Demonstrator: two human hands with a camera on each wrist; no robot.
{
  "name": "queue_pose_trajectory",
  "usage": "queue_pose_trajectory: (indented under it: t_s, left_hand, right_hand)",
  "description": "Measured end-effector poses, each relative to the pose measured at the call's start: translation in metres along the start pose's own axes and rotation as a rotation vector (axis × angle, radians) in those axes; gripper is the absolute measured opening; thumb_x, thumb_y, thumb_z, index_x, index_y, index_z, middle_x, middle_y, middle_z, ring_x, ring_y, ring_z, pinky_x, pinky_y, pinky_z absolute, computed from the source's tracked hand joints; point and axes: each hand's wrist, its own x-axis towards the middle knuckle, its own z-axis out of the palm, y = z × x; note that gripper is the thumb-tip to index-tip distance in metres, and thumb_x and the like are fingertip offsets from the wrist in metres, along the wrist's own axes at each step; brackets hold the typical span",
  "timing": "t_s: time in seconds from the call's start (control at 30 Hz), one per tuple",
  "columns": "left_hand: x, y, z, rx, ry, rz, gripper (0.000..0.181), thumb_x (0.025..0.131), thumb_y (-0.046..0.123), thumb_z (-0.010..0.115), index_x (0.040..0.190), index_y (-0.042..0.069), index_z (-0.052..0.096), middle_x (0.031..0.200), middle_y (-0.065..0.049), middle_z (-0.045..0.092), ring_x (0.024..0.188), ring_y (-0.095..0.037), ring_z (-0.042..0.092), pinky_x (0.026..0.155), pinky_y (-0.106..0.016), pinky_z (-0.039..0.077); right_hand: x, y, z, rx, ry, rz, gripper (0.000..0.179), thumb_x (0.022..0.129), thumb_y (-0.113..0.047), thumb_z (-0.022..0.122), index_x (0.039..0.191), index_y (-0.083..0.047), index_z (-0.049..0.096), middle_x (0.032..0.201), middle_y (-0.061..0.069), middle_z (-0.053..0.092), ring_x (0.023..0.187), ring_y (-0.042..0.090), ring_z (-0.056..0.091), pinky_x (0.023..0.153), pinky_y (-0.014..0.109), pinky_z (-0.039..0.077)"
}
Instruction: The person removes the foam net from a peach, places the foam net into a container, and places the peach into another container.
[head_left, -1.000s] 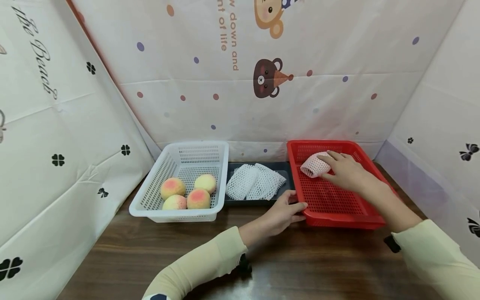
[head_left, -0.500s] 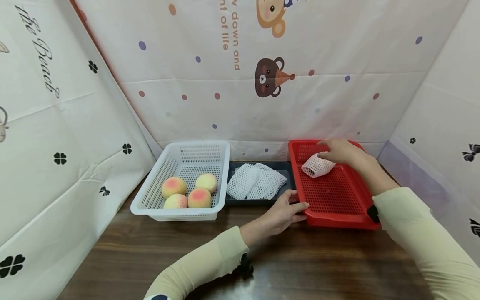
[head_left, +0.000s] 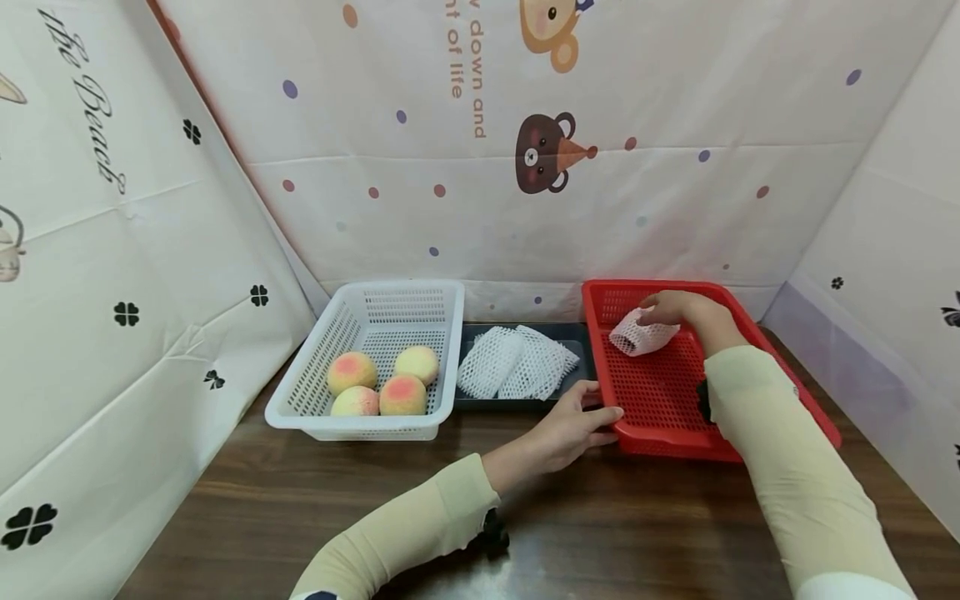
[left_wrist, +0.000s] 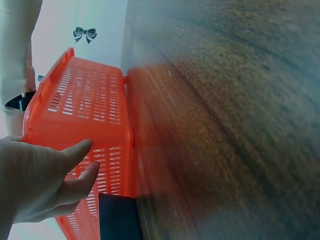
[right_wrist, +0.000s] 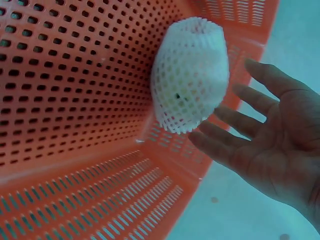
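Note:
In the red basket (head_left: 652, 392), at its back left, lies a white foam net sleeve (right_wrist: 190, 75); through its mesh something yellowish shows in the right wrist view. My right hand (right_wrist: 280, 125) is beside the sleeve with palm facing it and fingers spread, the lower fingertips at the mesh. From the head, that right hand (head_left: 686, 312) arches over the sleeve's (head_left: 643, 335) far side. My left hand (head_left: 566, 429) rests against the basket's front left corner, thumb at the rim. Seen from the left wrist, the left hand (left_wrist: 45, 180) has its fingers extended along the basket's outer wall (left_wrist: 90, 130).
Left of the red basket, a dark tray (head_left: 468, 402) holds several flat foam net sleeves (head_left: 517, 362). Further left, a white basket (head_left: 360, 425) contains several peaches (head_left: 402, 394). All stand on a brown wooden table (head_left: 300, 500) before a printed cloth wall (head_left: 420, 208).
My right hand has lifted off the sleeve and come down again at its far side, with the forearm swinging left. The sleeve has turned slightly. The left hand stays at the basket corner.

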Motion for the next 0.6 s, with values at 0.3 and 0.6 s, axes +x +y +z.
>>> queue_pose_trajectory:
  t_s: [0.3, 0.6]
  left_hand:
    - [-0.0003, 0.0023, 0.0003, 0.006, 0.021, -0.003, 0.047, 0.097, -0.001, 0.063, 0.139, 0.002, 0.042, 0.136, -0.021, 0.046, 0.121, -0.036, 0.059, 0.097, -0.047, 0.055]
    - [0.0009, 0.0021, -0.001, 0.006, 0.032, -0.019, 0.041, 0.096, -0.001, 0.064, 0.132, 0.006, 0.046, 0.129, -0.015, 0.048, 0.115, -0.032, 0.061, 0.097, -0.046, 0.055]
  right_hand:
    - [0.0042, 0.0066, 0.0015, 0.087, 0.073, 0.103, 0.054, 0.095, -0.009, 0.069, 0.14, 0.008, 0.045, 0.14, 0.037, 0.042, 0.123, 0.053, 0.045, 0.098, 0.065, 0.046]
    - [0.0047, 0.0029, 0.01, 0.085, 0.106, 0.125, 0.051, 0.087, -0.02, 0.08, 0.124, 0.002, 0.053, 0.13, 0.034, 0.039, 0.117, 0.053, 0.035, 0.092, 0.068, 0.045]
